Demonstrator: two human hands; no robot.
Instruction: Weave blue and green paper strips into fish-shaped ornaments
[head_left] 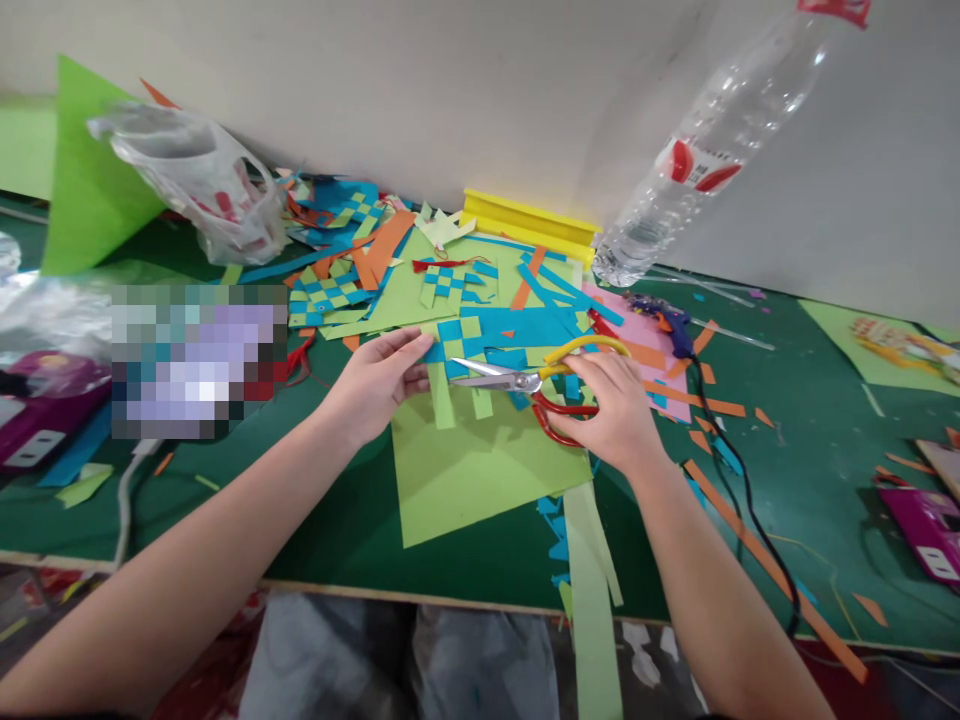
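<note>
My left hand (386, 383) pinches the left edge of a woven paper piece (459, 340), a blue and light-green checkerboard with loose green strips hanging from its lower side. In my right hand (616, 408) is a pair of scissors (517, 380) with one yellow and one red handle. The blades are parted and point left, across the hanging strips. Whether they touch the paper I cannot tell. Beneath lies a light-green sheet (480, 470). Another woven piece (454, 283) with a red tassel rests just behind.
A yellow channel-shaped strip (529, 222) lies against the wall. To its right stands a tall plastic bottle (697, 170). A glue gun (671, 325) trails a black cable. A bagged cup (217, 185) and a pixelated screen (202, 365) are at left. Paper offcuts litter the green table (810, 400).
</note>
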